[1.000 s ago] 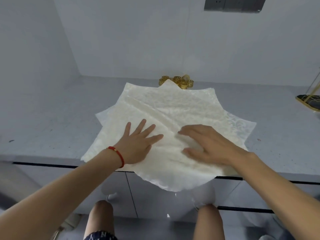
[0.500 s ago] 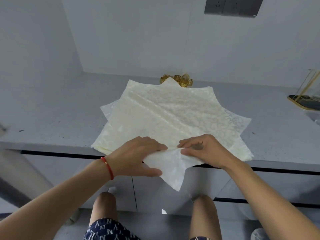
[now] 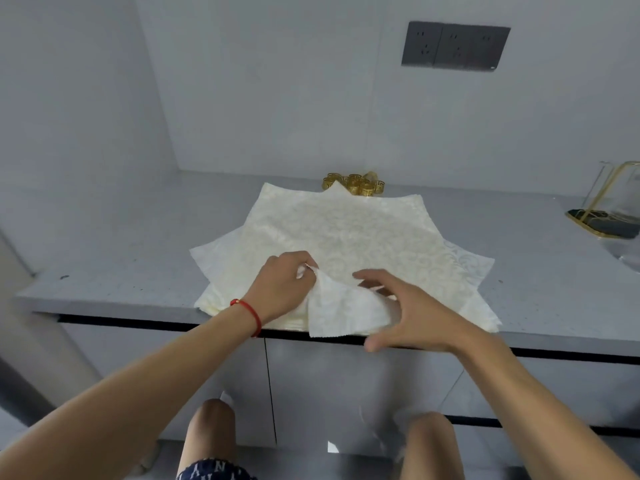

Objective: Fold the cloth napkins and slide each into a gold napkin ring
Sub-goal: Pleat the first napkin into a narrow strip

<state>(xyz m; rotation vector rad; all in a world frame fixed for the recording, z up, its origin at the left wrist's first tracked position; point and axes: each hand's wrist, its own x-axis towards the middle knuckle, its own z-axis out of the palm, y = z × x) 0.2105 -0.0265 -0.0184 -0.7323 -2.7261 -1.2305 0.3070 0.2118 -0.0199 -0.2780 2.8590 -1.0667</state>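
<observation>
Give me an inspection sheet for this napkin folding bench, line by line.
Surface: grey counter, speckled.
Job's things: stack of cream napkins fanned at the front edge; folded corner of top napkin lifted; gold napkin rings clustered behind the stack.
Clutter: gold-framed stand at far right.
Hands: left hand pinches the corner's tip; right hand spread over the fold.
Cables: nothing seen.
Surroundings: wall sockets, cabinet doors below.

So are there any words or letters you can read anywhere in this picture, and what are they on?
"N" and "Y": pale letters repeated across the dark blue shorts at the bottom edge; some are cut off or too blurred to read.
Wall sockets: no readable marking.
Gold napkin rings: a cut-out pattern, no words.
Cloth napkins: a woven swirl pattern only, no text.
</observation>
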